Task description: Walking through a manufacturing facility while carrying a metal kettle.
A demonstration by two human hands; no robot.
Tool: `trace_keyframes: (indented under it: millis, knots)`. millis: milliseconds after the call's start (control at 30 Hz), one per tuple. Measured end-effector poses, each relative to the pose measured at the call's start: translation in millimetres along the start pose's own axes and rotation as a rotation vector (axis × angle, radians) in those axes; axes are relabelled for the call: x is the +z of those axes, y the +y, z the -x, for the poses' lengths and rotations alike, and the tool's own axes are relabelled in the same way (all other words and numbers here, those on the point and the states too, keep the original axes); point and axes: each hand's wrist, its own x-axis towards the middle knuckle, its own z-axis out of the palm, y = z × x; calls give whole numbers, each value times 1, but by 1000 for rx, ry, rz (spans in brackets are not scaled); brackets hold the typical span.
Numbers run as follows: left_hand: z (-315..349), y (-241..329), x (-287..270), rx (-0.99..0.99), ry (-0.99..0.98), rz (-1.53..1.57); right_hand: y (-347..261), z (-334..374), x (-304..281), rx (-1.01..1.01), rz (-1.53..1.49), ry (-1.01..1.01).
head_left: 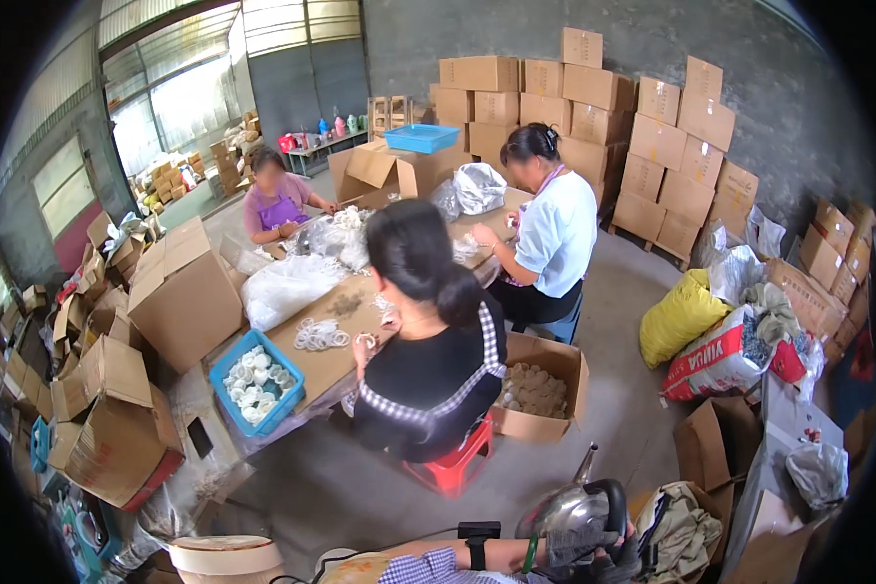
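Note:
At the lower edge my left forearm, with a checked sleeve and a black strap device [478,533] on the wrist, reaches to the right. My left hand [572,547], in a grey glove, is against a shiny metal kettle [566,508], its fingers seemingly closed on it. The kettle's spout points away from me and its black handle [613,504] arches on the right. Dark gloved fingers [625,565] show below that handle; I take them for my right hand, mostly hidden, its grip unclear. A crumpled khaki cloth [679,535] lies just right of the kettle.
Ahead, a person in black sits on a red stool [455,457] at a work table [346,302]; two others work beyond. A blue tray [256,383] of white pieces stands on the table's left. Cartons [187,282] crowd the left; an open carton [535,389] and sacks [686,316] stand right.

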Motion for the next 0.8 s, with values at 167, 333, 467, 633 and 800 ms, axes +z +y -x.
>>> trace_keyframes:
  millis: [167,333,467,633,800]
  knots:
    - [-108,-50,-20,48,84,-101,-1,-119,-39,-40,-186,-196]
    - [-214,-82,-41,70,179,-185,13,-225,-84,120,-317,-327]
    - [-276,-98,-67,91,257,-239,8,-311,-110,-133,-145,-347]
    - [-377,-131,-118,289,448,-694,42,-405,-128,-4,-30,-339]
    - [-463,-173,-174,103,327,329,-21,-515,-118,-37,-375,-532]
